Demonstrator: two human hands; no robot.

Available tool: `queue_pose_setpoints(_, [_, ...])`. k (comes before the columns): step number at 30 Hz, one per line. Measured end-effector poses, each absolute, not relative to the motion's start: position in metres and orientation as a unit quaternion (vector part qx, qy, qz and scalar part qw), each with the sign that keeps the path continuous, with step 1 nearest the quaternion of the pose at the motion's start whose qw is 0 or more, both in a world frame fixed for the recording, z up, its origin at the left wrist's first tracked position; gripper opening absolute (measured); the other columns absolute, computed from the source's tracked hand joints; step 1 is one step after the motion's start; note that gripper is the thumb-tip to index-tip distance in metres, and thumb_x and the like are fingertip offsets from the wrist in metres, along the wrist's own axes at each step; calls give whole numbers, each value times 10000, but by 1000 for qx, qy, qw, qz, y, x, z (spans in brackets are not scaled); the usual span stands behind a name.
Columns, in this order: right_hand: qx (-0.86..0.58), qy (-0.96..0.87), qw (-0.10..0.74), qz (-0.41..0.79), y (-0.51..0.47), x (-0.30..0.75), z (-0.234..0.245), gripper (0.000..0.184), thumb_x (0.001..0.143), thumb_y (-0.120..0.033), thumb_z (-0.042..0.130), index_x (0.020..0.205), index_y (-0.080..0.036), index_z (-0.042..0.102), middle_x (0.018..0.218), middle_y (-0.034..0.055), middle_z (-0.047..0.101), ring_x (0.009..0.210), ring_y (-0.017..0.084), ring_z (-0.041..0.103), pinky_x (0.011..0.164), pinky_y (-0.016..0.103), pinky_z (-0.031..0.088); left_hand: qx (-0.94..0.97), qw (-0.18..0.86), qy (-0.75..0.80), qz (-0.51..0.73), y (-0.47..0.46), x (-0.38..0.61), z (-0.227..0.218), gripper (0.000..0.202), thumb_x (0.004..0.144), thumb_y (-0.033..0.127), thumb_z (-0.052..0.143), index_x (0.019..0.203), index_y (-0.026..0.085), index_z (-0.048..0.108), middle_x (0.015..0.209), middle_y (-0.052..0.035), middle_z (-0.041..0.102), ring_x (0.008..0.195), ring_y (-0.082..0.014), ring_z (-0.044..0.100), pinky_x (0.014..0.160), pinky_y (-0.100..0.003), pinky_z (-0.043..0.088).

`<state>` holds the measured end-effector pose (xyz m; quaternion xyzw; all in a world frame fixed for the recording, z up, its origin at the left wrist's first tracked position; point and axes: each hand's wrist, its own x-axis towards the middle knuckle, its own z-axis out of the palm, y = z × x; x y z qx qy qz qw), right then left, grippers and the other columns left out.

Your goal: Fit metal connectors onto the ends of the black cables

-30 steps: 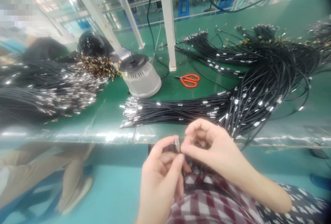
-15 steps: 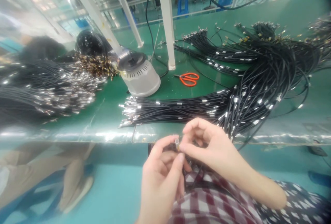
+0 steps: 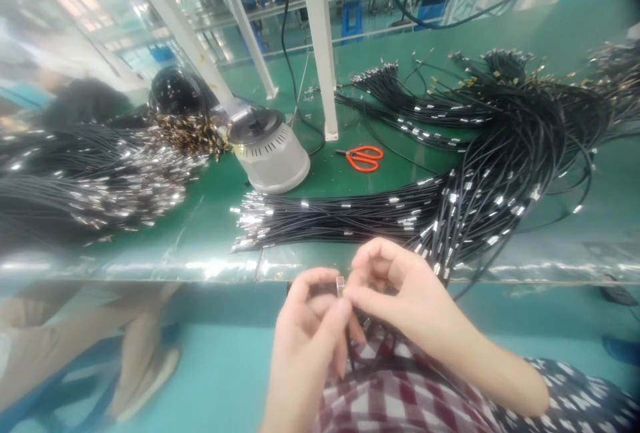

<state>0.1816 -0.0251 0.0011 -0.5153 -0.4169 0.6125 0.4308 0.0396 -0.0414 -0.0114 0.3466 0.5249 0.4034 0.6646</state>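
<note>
Between my two hands, just off the bench's front edge, is a small metal connector (image 3: 341, 285) with a brassy lower end. My left hand (image 3: 313, 333) is closed on it, index finger and thumb at its left side and below. The fingertips of my right hand (image 3: 395, 283) pinch at its right side. A black cable (image 3: 350, 353) hangs below my left fingers over the checked cloth on my lap. Behind my hands lies a bundle of black cables (image 3: 345, 216) with silvery connector ends, stretching right into a larger heap (image 3: 530, 133).
Orange-handled scissors (image 3: 365, 158) lie on the green bench (image 3: 310, 256) beside a white post (image 3: 320, 53). A grey round lamp base (image 3: 275, 159) stands left of them. More cables with metal ends (image 3: 135, 173) pile up at left. A seated person's legs (image 3: 135, 346) show below the bench.
My hands stay together around the connector; my right fingers have shifted slightly down and left with it. The view has tilted slightly, and the bench things hold their places.
</note>
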Motion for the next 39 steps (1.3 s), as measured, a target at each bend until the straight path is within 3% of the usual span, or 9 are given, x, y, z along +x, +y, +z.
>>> queue_pose_setpoints(5, [-516, -432, 436, 598, -27, 181, 0, 194, 728, -121, 670, 815, -203, 518, 706, -31, 656, 670, 135, 591, 653, 292, 422, 321, 694, 520, 380, -41, 33, -16, 270, 709, 306, 772, 725, 173, 537, 593, 43, 594, 307, -13, 396, 307, -131, 227])
queue_pose_setpoints(10, [-501, -412, 452, 613, -29, 185, -7, 152, 824, -200, 617, 925, -211, 504, 962, 51, 721, 909, 203, 666, 740, 333, 465, 305, 697, 517, 391, -39, 31, -16, 239, 741, 275, 746, 694, 162, 542, 598, 22, 631, 313, -15, 420, 330, -141, 242])
queue_pose_setpoints(13, [-491, -415, 459, 613, -31, 185, -8, 168, 816, -218, 634, 925, -211, 506, 1017, 58, 711, 910, 198, 657, 755, 333, 471, 302, 698, 514, 396, -38, 31, -17, 247, 730, 273, 756, 687, 163, 539, 595, 22, 629, 309, -22, 428, 322, -144, 248])
queue_pose_setpoints(20, [-510, -401, 474, 596, -28, 180, -5, 240, 742, -161, 708, 837, -216, 495, 732, -25, 693, 687, 148, 640, 637, 282, 452, 301, 689, 518, 407, -40, 32, -17, 227, 736, 255, 752, 687, 163, 550, 575, 36, 611, 308, -25, 428, 323, -138, 252])
queue_pose_setpoints(26, [-458, -352, 496, 648, -26, 178, -11, 282, 738, -198, 737, 812, -216, 465, 589, -51, 668, 486, 118, 600, 530, 252, 445, 261, 712, 491, 429, -45, 39, -18, 211, 773, 260, 725, 665, 144, 586, 624, 8, 654, 349, -15, 415, 364, -140, 277])
queue_pose_setpoints(32, [-449, -317, 491, 676, -24, 178, -6, 350, 693, -210, 789, 785, -212, 451, 540, -62, 648, 446, 97, 565, 485, 215, 431, 231, 721, 482, 440, -46, 43, -22, 186, 805, 270, 700, 687, 144, 628, 674, 0, 675, 366, -11, 399, 379, -146, 278])
queue_pose_setpoints(39, [-383, -320, 507, 703, -23, 180, -14, 317, 732, -151, 731, 771, -214, 422, 560, -69, 624, 452, 91, 547, 512, 231, 433, 250, 722, 474, 438, -47, 47, -24, 208, 787, 315, 717, 704, 147, 626, 617, 16, 628, 382, -19, 374, 379, -146, 269])
